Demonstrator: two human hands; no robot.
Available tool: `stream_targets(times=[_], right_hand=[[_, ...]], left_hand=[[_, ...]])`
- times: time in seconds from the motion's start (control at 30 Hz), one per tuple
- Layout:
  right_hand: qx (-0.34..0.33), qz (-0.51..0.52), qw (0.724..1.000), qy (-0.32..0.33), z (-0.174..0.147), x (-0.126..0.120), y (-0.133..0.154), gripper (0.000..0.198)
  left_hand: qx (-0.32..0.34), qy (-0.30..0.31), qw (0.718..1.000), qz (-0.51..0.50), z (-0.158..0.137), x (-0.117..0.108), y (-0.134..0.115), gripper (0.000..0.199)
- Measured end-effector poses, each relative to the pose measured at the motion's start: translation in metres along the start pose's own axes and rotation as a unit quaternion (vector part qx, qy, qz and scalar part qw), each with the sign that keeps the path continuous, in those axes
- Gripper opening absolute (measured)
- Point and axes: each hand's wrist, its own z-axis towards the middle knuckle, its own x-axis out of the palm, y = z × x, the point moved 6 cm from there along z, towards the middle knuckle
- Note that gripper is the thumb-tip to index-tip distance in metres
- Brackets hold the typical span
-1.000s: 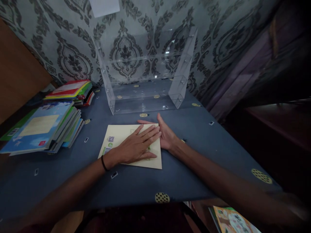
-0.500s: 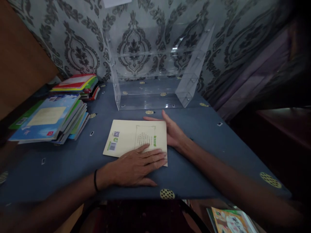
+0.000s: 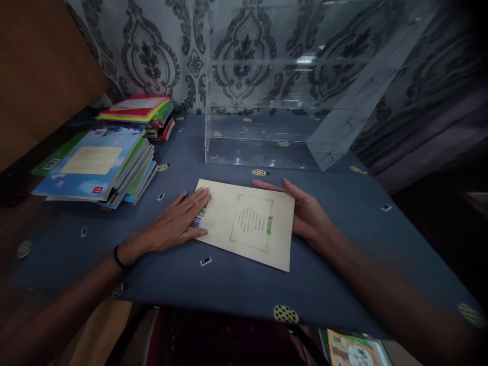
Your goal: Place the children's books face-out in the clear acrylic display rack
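Observation:
A thin cream-coloured book (image 3: 249,223) lies on the table in front of me, with printed text in a frame and a green ribbon mark on its cover. My left hand (image 3: 181,221) rests over the book's left end, fingers stretched out, partly covering the barcode. At the right end, my right hand (image 3: 307,211) touches the edge with its fingers extended along the far corner. Part of that hand is hidden behind the book.
Left of the book is a stack of books (image 3: 91,162), with another pile (image 3: 135,109) behind it. A clear acrylic rack (image 3: 339,134) stands at the back of the blue tablecloth (image 3: 229,284). Below the table edge shows a colourful book (image 3: 354,351).
My left hand has slid from the book's near right part to its left end, uncovering the text. The book now sits slightly rotated. The view has shifted left.

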Motion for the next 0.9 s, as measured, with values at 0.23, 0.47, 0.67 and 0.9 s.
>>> stream_targets(times=[0.23,0.47,0.67,0.9], right_hand=[[0.021,0.001,0.999,-0.03,-0.001,0.002,0.0,0.047],[0.026,0.032,0.999,-0.017,-0.001,0.004,-0.002,0.043],[0.029,0.05,0.998,0.034,0.005,0.004,-0.006,0.039],[0.041,0.068,0.994,0.07,0.01,0.002,-0.007,0.037]], left_hand=[[-0.121,-0.053,0.986,-0.1,-0.012,-0.024,0.015,0.067],[-0.022,-0.072,0.997,0.012,-0.026,-0.014,-0.023,0.078],[0.03,-0.054,0.993,0.1,-0.006,0.011,-0.058,0.08],[0.118,-0.091,0.955,0.255,0.006,0.013,-0.072,0.066]])
